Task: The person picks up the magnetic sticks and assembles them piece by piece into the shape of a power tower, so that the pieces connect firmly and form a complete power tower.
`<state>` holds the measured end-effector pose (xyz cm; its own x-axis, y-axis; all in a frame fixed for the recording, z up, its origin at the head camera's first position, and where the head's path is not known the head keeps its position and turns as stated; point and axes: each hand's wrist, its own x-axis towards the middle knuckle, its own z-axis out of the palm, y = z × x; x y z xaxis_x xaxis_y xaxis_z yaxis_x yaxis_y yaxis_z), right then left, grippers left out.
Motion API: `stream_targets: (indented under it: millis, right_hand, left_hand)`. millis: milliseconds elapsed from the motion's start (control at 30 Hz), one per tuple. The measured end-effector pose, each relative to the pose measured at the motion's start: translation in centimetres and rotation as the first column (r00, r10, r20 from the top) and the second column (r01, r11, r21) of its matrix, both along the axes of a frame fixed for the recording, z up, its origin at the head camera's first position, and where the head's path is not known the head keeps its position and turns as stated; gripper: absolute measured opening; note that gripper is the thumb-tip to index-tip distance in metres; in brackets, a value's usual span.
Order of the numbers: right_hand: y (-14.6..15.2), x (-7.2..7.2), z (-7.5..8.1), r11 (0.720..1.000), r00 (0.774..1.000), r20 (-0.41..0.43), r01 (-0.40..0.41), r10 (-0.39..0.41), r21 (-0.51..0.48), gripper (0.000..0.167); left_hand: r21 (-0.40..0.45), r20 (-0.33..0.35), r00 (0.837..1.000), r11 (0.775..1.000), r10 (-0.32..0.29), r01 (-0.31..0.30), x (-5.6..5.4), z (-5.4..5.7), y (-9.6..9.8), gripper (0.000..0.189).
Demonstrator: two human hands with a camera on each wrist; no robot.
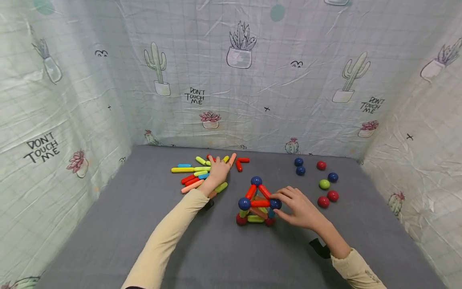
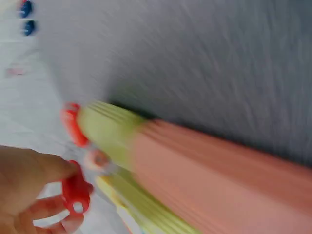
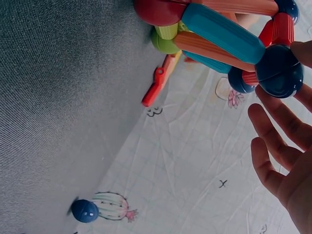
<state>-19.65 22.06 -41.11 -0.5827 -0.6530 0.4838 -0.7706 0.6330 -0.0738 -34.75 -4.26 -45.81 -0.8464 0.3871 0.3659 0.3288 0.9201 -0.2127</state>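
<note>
Your left hand [image 1: 218, 171] pinches a short red stick [image 2: 73, 190], pale spot on its end, seemingly among the loose coloured sticks [image 1: 182, 170], though the close view blurs; your right hand [image 1: 298, 207] holds a dark blue ball [image 1: 275, 204] at one corner of an upright frame [image 1: 260, 203], topped by a red triangle.

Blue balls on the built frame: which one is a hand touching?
The near-right blue ball, pinched by the right hand; the far blue ball and the near-left blue ball are apart from both hands.
</note>
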Motion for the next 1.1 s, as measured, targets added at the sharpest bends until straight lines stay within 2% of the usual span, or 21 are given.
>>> stream_targets:
  millis: [33, 67, 100, 133, 167, 233, 267, 300, 333, 367, 433, 500, 567, 633, 667, 733, 800, 867, 1000, 1033, 1100]
  right_hand:
    - [0.0, 0.0, 0.0, 1.0, 1.0, 0.004, 0.0, 0.0, -0.001, 0.04]
    - [0.0, 0.0, 0.0, 1.0, 1.0, 0.008, 0.0, 0.001, -0.002, 0.04]
    - [0.0, 0.1, 0.0, 1.0, 1.0, 0.012, -0.001, 0.001, -0.004, 0.04]
    - [0.0, 0.1, 0.0, 1.0, 1.0, 0.015, -0.002, 0.002, -0.006, 0.04]
    - [0.0, 0.1, 0.0, 1.0, 1.0, 0.017, -0.003, 0.003, -0.007, 0.04]
    - [0.0, 0.0, -0.1, 1.0, 1.0, 0.016, -0.004, 0.005, -0.006, 0.04]
    - [0.0, 0.0, -0.1, 1.0, 1.0, 0.013, -0.004, 0.004, -0.006, 0.04]
    - [0.0, 0.0, -0.1, 1.0, 1.0, 0.01, -0.003, 0.003, -0.006, 0.04]
    - [0.0, -0.1, -0.1, 1.0, 1.0, 0.009, 0.001, 0.0, -0.004, 0.04]
    - [-0.1, -0.1, -0.1, 1.0, 1.0, 0.006, 0.002, -0.002, -0.003, 0.04]
    - [-0.1, -0.2, -0.1, 1.0, 1.0, 0.005, 0.008, -0.008, -0.001, 0.04]
    - [-0.1, -0.2, 0.0, 1.0, 1.0, 0.008, 0.012, -0.012, 0.002, 0.04]
    - [-0.1, -0.2, -0.1, 1.0, 1.0, 0.01, 0.012, -0.013, 0.002, 0.04]
    - [-0.1, -0.2, -0.1, 1.0, 1.0, 0.013, 0.015, -0.015, 0.001, 0.04]
    - [-0.1, -0.2, 0.0, 1.0, 1.0, 0.016, 0.014, -0.014, -0.001, 0.039]
    - [-0.1, -0.1, -0.1, 1.0, 1.0, 0.024, 0.012, -0.012, -0.002, 0.04]
    - [0.0, -0.1, -0.1, 1.0, 1.0, 0.03, 0.007, -0.007, -0.004, 0.043]
    - [0.0, -0.1, -0.2, 1.0, 1.0, 0.028, -0.004, 0.004, -0.006, 0.045]
    - [-0.1, -0.1, -0.3, 0.999, 0.999, -0.003, -0.044, 0.044, -0.013, 0.045]
    - [-0.3, 0.0, -0.3, 0.998, 0.998, -0.016, -0.059, 0.059, -0.017, 0.042]
    - [-0.8, 0.1, -0.2, 0.996, 0.995, -0.048, -0.085, 0.084, -0.017, 0.034]
  left_hand:
    - [0.13, 0.055, 0.998, 0.991, -0.03, 0.023, 0.3, 0.5, 0.1, 0.022]
    - [0.295, 0.087, 0.992, 0.954, -0.091, 0.061, 0.9, 1.0, 0.2, 0.018]
    - [0.454, 0.095, 0.983, 0.886, -0.155, 0.096, 1.6, 1.7, 0.3, 0.019]
    - [0.605, 0.106, 0.967, 0.787, -0.231, 0.122, 2.5, 2.5, 0.5, 0.022]
    - [0.733, 0.092, 0.944, 0.663, -0.318, 0.152, 3.6, 3.5, 0.7, 0.024]
    - [0.876, 0.011, 0.877, 0.428, -0.481, 0.223, 5.9, 5.3, 0.8, 0.022]
    - [0.906, -0.022, 0.833, 0.341, -0.553, 0.251, 7.2, 6.2, 0.8, 0.022]
    - [0.918, -0.03, 0.792, 0.297, -0.61, 0.264, 8.5, 7.1, 0.8, 0.022]
    - [0.922, -0.031, 0.748, 0.27, -0.663, 0.277, 9.4, 7.5, 0.7, 0.023]
    - [0.917, -0.029, 0.713, 0.266, -0.7, 0.299, 10.2, 7.6, 0.6, 0.023]
    - [0.888, -0.008, 0.668, 0.302, -0.744, 0.347, 11.1, 7.4, 0.4, 0.023]
    - [0.869, 0.029, 0.644, 0.338, -0.764, 0.362, 11.5, 6.6, 0.2, 0.025]
    - [0.862, 0.044, 0.627, 0.347, -0.777, 0.369, 11.3, 5.7, 0.0, 0.03]
    - [0.86, 0.082, 0.619, 0.37, -0.781, 0.352, 11.2, 5.4, -0.2, 0.04]
    - [0.853, 0.106, 0.627, 0.395, -0.772, 0.341, 11.2, 5.3, -0.3, 0.044]
    - [0.816, 0.157, 0.651, 0.469, -0.743, 0.338, 11.1, 5.1, -0.5, 0.05]
    - [0.765, 0.203, 0.682, 0.549, -0.703, 0.337, 11.1, 4.9, -0.8, 0.05]
    - [0.715, 0.228, 0.713, 0.611, -0.663, 0.34, 11.0, 4.8, -1.1, 0.043]
    - [0.679, 0.238, 0.749, 0.657, -0.619, 0.327, 9.8, 5.2, -1.6, 0.028]
    - [0.676, 0.245, 0.751, 0.663, -0.614, 0.322, 9.3, 5.4, -1.7, 0.025]
    - [0.676, 0.272, 0.74, 0.669, -0.615, 0.308, 8.0, 5.7, -1.9, 0.022]
